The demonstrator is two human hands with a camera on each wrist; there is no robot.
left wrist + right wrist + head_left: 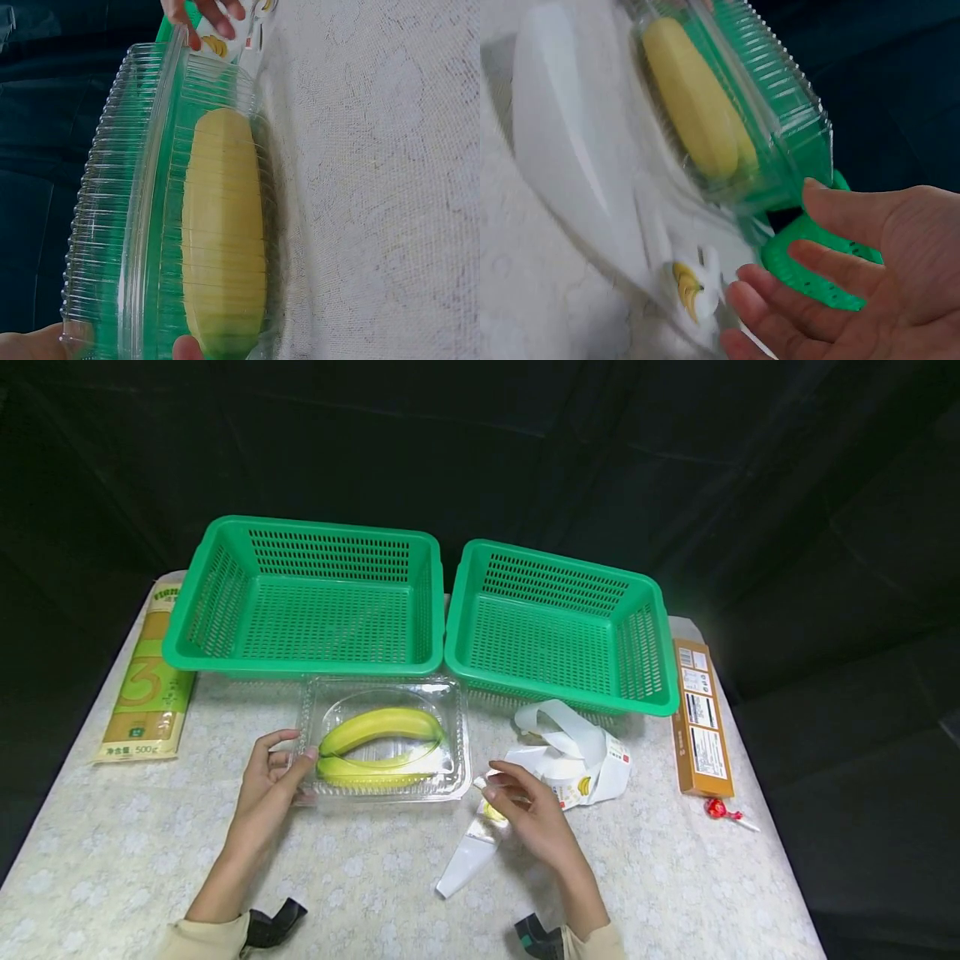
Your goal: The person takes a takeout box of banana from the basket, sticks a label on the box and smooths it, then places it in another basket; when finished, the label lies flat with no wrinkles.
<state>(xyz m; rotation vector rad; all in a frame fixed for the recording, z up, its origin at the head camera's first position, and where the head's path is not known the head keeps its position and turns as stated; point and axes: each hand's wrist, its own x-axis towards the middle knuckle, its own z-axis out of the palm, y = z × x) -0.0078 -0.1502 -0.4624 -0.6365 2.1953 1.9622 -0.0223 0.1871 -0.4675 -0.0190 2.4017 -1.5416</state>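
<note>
A clear plastic clamshell box with yellow bananas inside lies in front of the left basket; its lid looks down. My left hand grips the box's left edge, thumb over the near corner. By the box's near right corner is my right hand, fingers loosely bent. In the right wrist view, the fingers of this right hand are spread, with the thumb tip close to the box corner. A white wrapper printed with bananas lies crumpled beside and under that hand, one strip reaching toward me.
Two green baskets stand side by side at the back. To the left lies a noodle packet. An orange-brown box and a red lollipop are near the right table edge.
</note>
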